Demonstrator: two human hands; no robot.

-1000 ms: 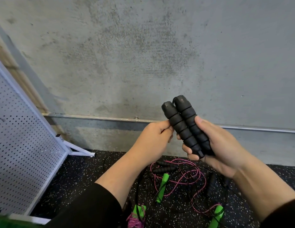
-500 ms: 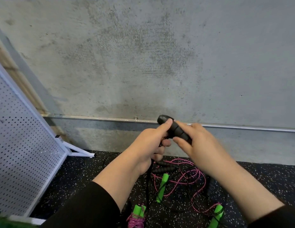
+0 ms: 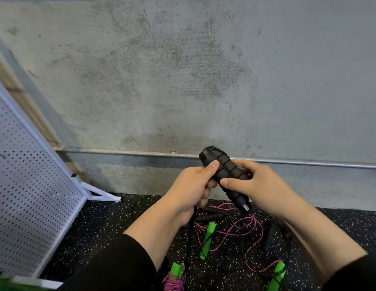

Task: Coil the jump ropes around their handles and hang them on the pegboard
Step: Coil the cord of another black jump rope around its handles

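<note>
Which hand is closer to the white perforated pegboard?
Left. The left hand is on the side of the white perforated pegboard; the right hand is beyond it, farther away.

Black, green and pink against grey
Black ribbed handles (image 3: 225,173); bright green handles (image 3: 207,240) with pink rope (image 3: 235,227) on a black floor (image 3: 103,223) flecked white; white pegboard (image 3: 25,185) dotted with holes; mottled grey wall (image 3: 183,70); black sleeves (image 3: 111,267)
</note>
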